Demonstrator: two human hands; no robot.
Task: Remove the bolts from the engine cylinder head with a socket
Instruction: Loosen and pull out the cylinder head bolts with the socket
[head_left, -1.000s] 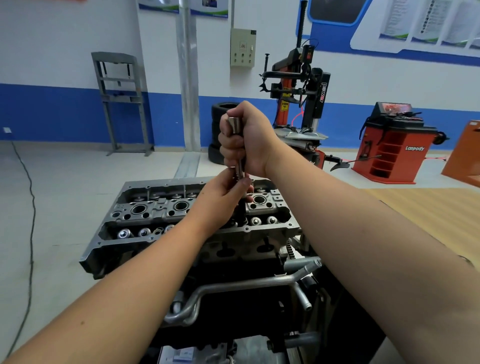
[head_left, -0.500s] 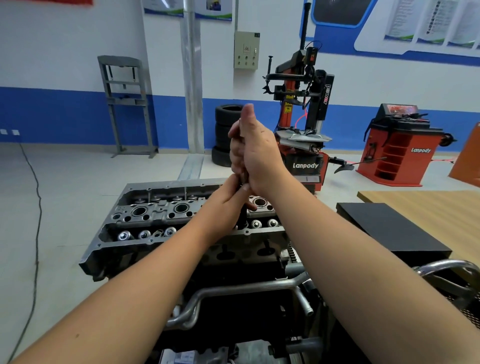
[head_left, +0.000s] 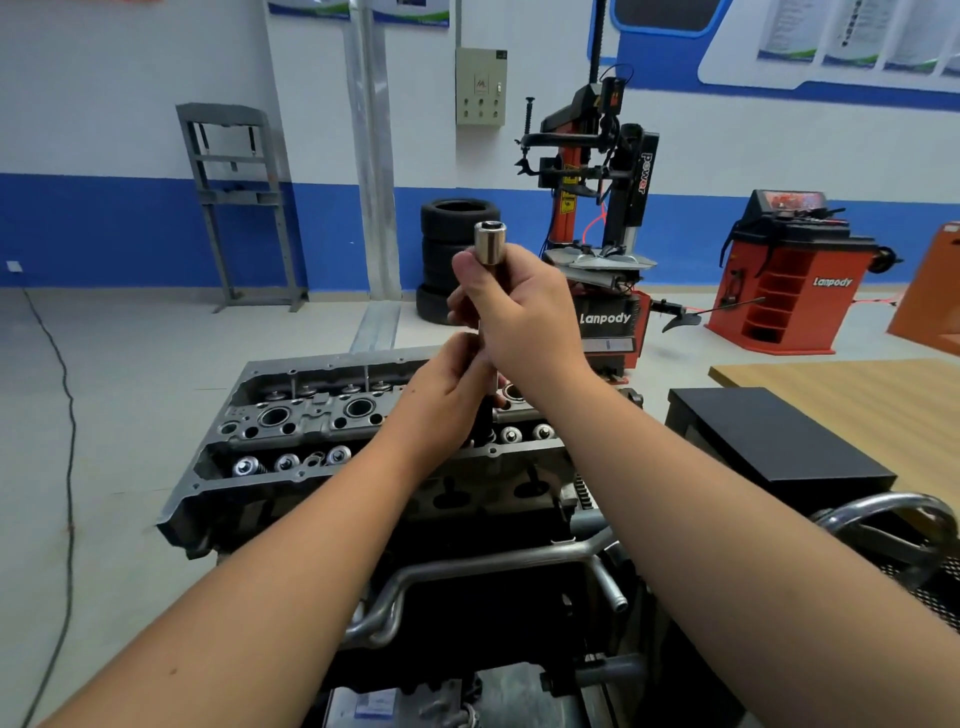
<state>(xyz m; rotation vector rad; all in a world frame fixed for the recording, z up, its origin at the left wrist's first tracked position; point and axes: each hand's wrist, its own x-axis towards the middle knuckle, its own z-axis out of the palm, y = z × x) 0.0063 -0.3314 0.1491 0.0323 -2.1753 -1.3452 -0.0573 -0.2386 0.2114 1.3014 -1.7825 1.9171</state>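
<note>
A long socket tool (head_left: 490, 244) is held upright over the cylinder head (head_left: 322, 415), its chrome upper end standing clear above the right hand (head_left: 519, 312), whose fingers are curled around the shaft. The left hand (head_left: 447, 384) is placed just below, at about 7 o'clock from the right hand, with its fingertips pinching the lower shaft. The tool's dark lower end is seen running down towards the top of the head at the hands' 6 o'clock, but whether it is seated on a bolt is hidden by the left hand.

The head itself is mounted on the engine block in the middle of the view, with open round bores and shiny valve spring tops (head_left: 291, 462) exposed along its near edge, at 8 o'clock from the hands. No loosened or removed bolt is seen lying anywhere, so the count of bolts already out cannot be told. It is judged that one bolt on the right half of the head is being worked, and that the remaining bolts are still to be dealt with.
</note>
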